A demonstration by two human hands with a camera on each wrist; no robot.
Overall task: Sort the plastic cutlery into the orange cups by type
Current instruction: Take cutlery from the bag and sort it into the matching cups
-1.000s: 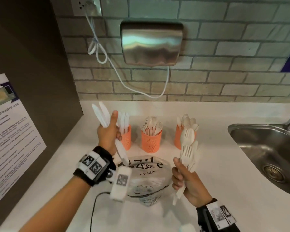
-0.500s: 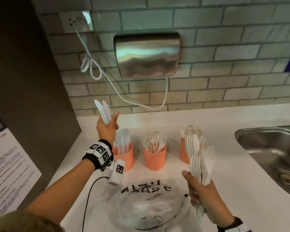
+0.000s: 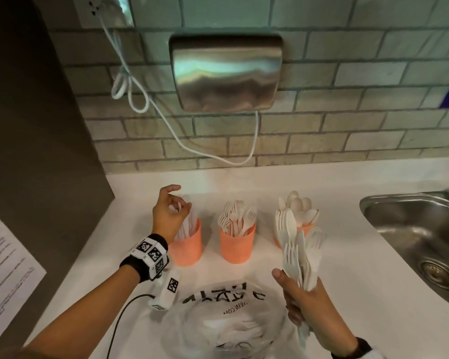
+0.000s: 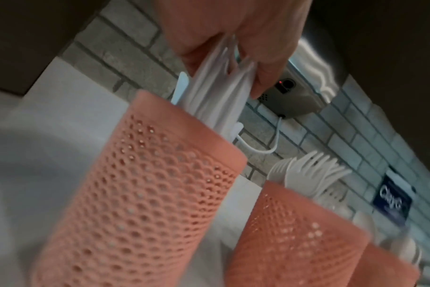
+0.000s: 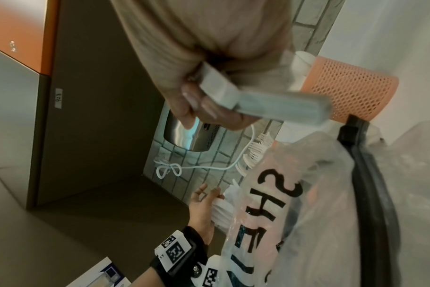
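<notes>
Orange cups, three, in a row on the surface: knives (image 3: 186, 225) left, forks (image 3: 237, 220) middle, spoons (image 3: 300, 209) right. Left hand (image 3: 169, 215) pinches knives at the left cup (image 3: 186, 244), likely seating them. Right hand (image 3: 305, 304) grips a mixed bundle (image 3: 300, 255), presumably awaiting sorting.

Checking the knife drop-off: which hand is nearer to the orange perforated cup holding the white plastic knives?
Left. The left hand is directly over the orange perforated cup, fingers at the white plastic knives. The right hand is off to its right, nearer the person, gripping mixed cutlery.
</notes>
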